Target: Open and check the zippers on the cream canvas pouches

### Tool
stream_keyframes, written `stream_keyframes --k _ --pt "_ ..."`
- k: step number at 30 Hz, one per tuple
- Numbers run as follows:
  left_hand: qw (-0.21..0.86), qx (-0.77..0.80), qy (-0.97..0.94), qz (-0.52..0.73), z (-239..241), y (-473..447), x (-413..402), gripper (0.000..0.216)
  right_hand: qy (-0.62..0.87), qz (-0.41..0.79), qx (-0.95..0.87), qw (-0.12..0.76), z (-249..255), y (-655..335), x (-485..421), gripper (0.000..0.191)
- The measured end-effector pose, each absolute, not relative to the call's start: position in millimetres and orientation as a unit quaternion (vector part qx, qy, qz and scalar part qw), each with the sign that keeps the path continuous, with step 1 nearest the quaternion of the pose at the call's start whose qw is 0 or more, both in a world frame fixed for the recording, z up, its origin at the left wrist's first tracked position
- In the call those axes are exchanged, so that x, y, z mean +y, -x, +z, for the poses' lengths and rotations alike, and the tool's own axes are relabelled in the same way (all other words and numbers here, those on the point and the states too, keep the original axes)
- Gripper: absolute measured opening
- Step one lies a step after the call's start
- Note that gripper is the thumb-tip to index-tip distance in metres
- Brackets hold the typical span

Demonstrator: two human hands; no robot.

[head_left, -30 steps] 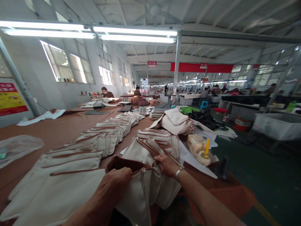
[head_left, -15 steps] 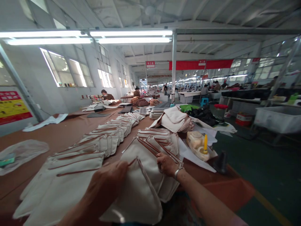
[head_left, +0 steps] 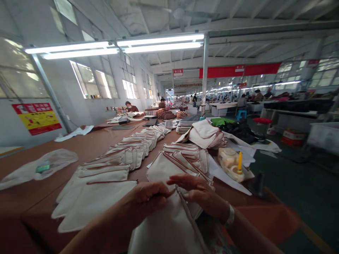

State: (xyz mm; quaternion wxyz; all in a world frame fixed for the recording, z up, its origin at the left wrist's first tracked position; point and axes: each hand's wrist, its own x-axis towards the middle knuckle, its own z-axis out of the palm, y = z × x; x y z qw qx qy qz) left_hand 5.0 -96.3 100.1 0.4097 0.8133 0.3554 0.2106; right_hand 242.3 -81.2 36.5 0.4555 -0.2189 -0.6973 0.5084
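1. Head view, what is hidden: we see our left hand [head_left: 148, 195] curled on the near edge of a cream canvas pouch [head_left: 169, 225], fingers folded down on the cloth; whether they pinch it or only press is hard to tell. Our right hand [head_left: 197, 192] lies flat and narrow on the same pouch, fingertips [head_left: 176, 180] at its brown-trimmed edge [head_left: 186, 211], a bracelet [head_left: 231, 216] at the wrist. The pouch runs out of the bottom of the frame, its lower end cut off, and both forearms are blurred.

2. Head view, where the pouch lies: at the near edge of the brown surface [head_left: 87, 148], touching the front of a fanned pile of like pouches [head_left: 182, 158].

3. Head view, around it: to the left, a long overlapping row of flat pouches [head_left: 119, 158] stretches away. Beyond the pile sits a heap of folded cloth [head_left: 205, 135]. Just right of the pile lies a pale plastic bottle with a yellow nozzle [head_left: 233, 164] on white paper [head_left: 225, 178], with a dark spool [head_left: 258, 183] near the surface's corner. A clear plastic bag [head_left: 39, 169] lies far left.

4. Head view, background: a seated person [head_left: 131, 106] works well away, too small to read.
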Motion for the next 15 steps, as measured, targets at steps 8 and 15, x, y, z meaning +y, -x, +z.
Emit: stream_keyframes --k 8,15 --pt "0.405 0.359 -0.828 0.145 105 10 -80 0.031 0.293 0.472 -0.707 0.438 23 -239 -104 0.017" --pt "0.513 0.370 -0.759 0.156 72 -9 -80 0.030 0.370 0.291 -0.766 0.438 9 -223 -115 0.018"
